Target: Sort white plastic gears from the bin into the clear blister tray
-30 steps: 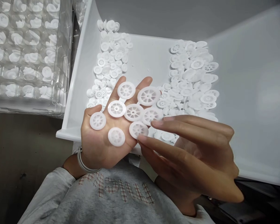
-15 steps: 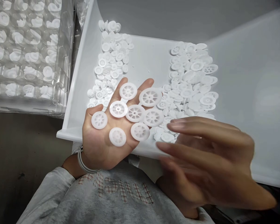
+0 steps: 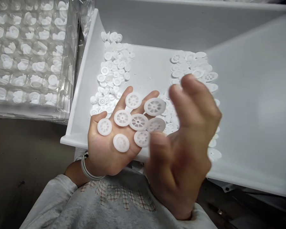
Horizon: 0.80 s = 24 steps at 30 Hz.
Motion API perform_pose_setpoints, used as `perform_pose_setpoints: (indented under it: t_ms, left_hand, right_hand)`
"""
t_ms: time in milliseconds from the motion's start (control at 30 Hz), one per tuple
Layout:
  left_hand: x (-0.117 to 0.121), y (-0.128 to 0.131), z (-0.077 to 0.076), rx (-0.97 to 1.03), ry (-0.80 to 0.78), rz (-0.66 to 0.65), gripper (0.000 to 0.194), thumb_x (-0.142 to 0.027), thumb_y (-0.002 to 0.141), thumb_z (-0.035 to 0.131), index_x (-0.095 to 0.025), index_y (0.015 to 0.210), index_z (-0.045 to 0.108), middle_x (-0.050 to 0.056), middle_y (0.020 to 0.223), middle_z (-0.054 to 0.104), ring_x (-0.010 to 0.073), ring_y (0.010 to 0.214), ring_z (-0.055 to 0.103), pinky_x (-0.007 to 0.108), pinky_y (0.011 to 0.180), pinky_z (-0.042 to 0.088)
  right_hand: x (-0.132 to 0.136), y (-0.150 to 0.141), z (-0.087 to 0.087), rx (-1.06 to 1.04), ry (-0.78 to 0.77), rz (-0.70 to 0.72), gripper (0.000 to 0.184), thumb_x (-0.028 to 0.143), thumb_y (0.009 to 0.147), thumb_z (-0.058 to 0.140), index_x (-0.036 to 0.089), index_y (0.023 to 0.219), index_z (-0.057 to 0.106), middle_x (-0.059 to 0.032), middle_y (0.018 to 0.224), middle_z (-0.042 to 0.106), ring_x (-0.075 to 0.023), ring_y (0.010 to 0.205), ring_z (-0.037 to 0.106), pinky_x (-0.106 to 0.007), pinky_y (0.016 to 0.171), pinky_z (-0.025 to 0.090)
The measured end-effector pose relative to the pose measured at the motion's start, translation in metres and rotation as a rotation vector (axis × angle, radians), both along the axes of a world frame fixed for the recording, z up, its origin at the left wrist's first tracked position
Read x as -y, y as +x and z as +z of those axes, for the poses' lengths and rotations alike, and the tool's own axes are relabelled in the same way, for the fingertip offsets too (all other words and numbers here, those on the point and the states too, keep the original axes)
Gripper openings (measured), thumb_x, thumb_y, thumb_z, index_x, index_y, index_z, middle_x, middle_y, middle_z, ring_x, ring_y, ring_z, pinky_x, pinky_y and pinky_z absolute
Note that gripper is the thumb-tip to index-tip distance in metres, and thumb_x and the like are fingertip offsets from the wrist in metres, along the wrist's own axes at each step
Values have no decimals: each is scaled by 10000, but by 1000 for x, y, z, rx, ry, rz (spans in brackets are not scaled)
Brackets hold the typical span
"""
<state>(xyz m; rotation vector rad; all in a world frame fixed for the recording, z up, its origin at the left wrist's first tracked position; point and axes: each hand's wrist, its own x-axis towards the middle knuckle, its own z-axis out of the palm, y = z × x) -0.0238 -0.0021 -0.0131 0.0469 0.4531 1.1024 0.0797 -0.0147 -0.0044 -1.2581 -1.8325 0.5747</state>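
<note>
My left hand (image 3: 105, 154) lies palm up with its fingers spread, a white band at its wrist. Several white spoked plastic wheels (image 3: 138, 122) rest flat across the palm and fingers, some overlapping. Close by on the right, my right hand (image 3: 188, 146) is raised, slightly blurred, its thumb and fingers curved and apart with nothing visible between them. It covers part of the right-hand pile of wheels (image 3: 181, 60) and hides the edge of a wheel near my left palm. Under both hands is a white bin (image 3: 150, 63).
A second pile, of smaller white wheels (image 3: 116, 63), runs along the bin's left side. Left of the bin stands a clear plastic tray (image 3: 68, 63) with many pockets holding white parts. The bin's tall wall (image 3: 157, 22) rises at the back.
My right hand has swung left and upward, its thumb now over the edge of the wheels. The left hand keeps its wheels; the whole view has shifted slightly.
</note>
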Motion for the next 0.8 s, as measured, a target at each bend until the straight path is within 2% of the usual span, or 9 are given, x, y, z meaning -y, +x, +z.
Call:
perform_pose_setpoints:
  t_ms: [100,200,267,400,500,633,733,800]
  left_hand:
    - [0,-2,-1,6,-19,-7,544,-500,831,372,-310,1314,536,-10,1265,632,294,1338,504,460,1025,518]
    - [-1,-2,-1,6,-19,7,523,-440,839,386,-272,1318,515,14,1201,646,278,1298,543,415,1007,526]
    - [-2,-1,0,11,-21,-24,528,-405,822,395,-254,1316,503,31,1156,654,271,1260,573,404,986,535]
    - [-5,0,3,2,-82,-79,506,-330,776,425,-227,1264,513,48,1076,664,264,1201,606,392,955,542]
    - [-6,0,4,17,-140,-111,445,-292,762,451,-207,1192,527,48,1022,667,260,1171,616,384,943,541]
    - [-7,-1,3,39,-190,-143,268,-282,746,457,-167,963,565,57,911,658,260,1108,634,379,911,547]
    - [-6,-2,3,86,-201,-179,158,-298,734,468,-167,776,546,55,785,625,253,1046,648,362,881,554]
    - [-6,-2,3,90,-215,-181,132,-293,727,487,-172,739,538,44,726,600,241,1010,655,346,865,555]
  right_hand:
    - [-8,1,-2,336,150,-18,494,228,917,505,185,1405,439,-133,1454,462,-312,1400,392,-543,1142,354]
    - [-13,2,-2,412,184,13,383,139,897,508,98,1277,529,-189,1330,567,-306,1300,500,-496,1071,430]
    - [-15,3,-1,427,188,1,366,112,886,514,106,1251,536,-188,1305,583,-297,1252,534,-470,1042,447]
    - [-17,6,1,453,179,19,377,90,875,496,149,1245,542,-166,1302,588,-303,1218,556,-499,1014,444]
    - [-19,7,0,461,192,26,366,65,854,485,137,1196,594,-156,1220,615,-293,1124,584,-504,991,444]
    - [-21,8,-1,448,239,-6,238,77,832,509,144,1018,641,-110,1082,629,-243,950,567,-409,815,477]
    - [-22,9,0,424,264,-24,144,88,829,534,180,917,601,-69,959,617,-191,823,550,-354,704,471]
    - [-23,10,0,401,256,-26,137,76,822,542,203,870,557,-47,883,601,-166,756,556,-330,636,470]
